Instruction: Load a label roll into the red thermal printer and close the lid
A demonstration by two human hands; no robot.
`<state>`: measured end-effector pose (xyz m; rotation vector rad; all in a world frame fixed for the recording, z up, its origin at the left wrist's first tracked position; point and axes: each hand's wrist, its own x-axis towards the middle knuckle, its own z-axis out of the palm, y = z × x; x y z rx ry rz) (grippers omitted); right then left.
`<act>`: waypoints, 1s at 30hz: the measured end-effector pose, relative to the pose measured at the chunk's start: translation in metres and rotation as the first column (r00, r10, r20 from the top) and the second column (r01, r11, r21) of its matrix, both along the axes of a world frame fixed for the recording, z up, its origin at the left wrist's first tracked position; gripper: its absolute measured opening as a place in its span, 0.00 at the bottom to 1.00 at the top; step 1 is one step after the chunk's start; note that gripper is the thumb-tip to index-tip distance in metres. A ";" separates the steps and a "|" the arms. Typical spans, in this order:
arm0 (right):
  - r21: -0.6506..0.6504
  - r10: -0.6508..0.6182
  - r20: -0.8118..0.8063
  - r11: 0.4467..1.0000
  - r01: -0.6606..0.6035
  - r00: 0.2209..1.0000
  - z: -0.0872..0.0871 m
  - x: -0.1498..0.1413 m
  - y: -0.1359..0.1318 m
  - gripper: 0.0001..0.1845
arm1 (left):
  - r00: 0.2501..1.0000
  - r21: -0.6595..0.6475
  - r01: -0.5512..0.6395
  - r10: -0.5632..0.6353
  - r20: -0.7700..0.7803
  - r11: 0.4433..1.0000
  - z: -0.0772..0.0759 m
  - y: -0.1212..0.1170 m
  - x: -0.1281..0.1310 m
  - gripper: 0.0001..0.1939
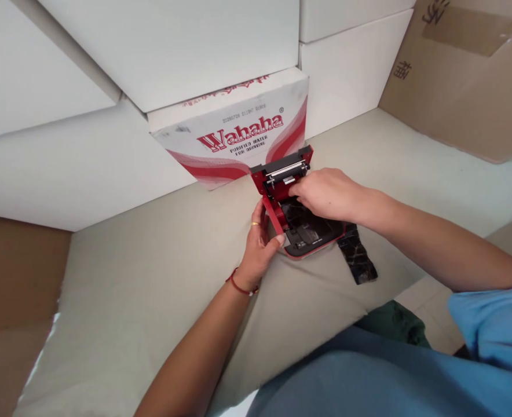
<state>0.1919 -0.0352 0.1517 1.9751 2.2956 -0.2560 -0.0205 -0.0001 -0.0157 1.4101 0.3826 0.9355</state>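
Observation:
A small red and black label printer lies on the cloth-covered surface with its lid raised, a roller showing inside the lid. My left hand grips the printer's left side, thumb on the front corner and fingers along the outer wall. Over the open compartment, my right hand is closed, its fingertips bent down near the lid's inner side. Whatever those fingers hold, if anything, is hidden. Dark, glossy, marbled material fills part of the compartment. A similar black marbled strip sticks out beside the printer's right side.
Right behind the printer stands a white and red Wahaha water carton. White boxes are stacked along the back. Brown cardboard boxes stand at the right and the left edge. Beige cloth covers the work surface.

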 end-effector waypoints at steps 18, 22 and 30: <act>-0.024 -0.049 0.033 0.998 0.050 0.998 -0.001 -0.015 -0.001 0.20 | 0.999 0.035 -0.012 0.013 -0.042 0.999 -0.002 0.003 0.000 0.52; 0.027 0.018 -0.290 1.000 -0.010 0.957 0.024 0.011 -0.035 0.18 | 1.000 0.018 0.002 -0.002 -0.013 1.000 0.001 0.002 0.000 0.52; -0.242 -0.342 -0.345 0.932 0.269 0.874 0.036 0.147 -0.096 0.30 | 0.964 -0.025 -0.264 0.264 0.012 0.964 0.017 -0.011 0.001 0.37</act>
